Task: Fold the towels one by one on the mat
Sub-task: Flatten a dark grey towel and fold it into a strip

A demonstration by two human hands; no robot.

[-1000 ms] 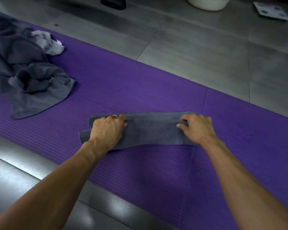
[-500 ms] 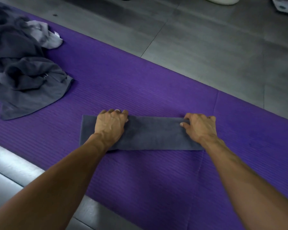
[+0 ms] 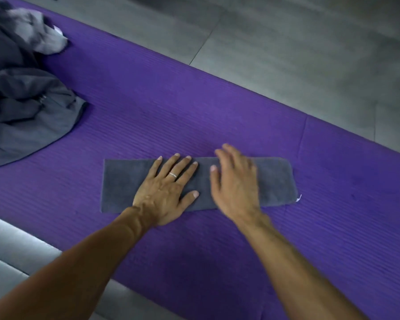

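A grey tiled floor (image 3: 298,49) spreads beyond the hands, and a strip of it shows again on the near side under the left forearm. Across it runs a purple ribbed mat (image 3: 194,100), passing under both hands and both forearms. Well away to the left of the left hand, on the mat's far left end, lies a crumpled pile of dark grey towels (image 3: 21,107), with a paler grey cloth (image 3: 44,35) bunched at its far edge. Directly under the hands lies a dark grey folded towel (image 3: 275,181), a long narrow band laid flat on the mat, its ends reaching out past each hand to left and right. The left hand (image 3: 164,192) lies palm down on the towel's left half, fingers straight and spread, pressing the cloth flat. The right hand (image 3: 236,183) sits just beside it over the towel's middle, fingers extended and loosely apart, holding nothing; it is blurred, so whether it touches the cloth cannot be told. A small white tag (image 3: 298,197) pokes out at the towel's near right corner, to the right of the right hand. A thin ring (image 3: 173,174) circles one finger of the left hand.
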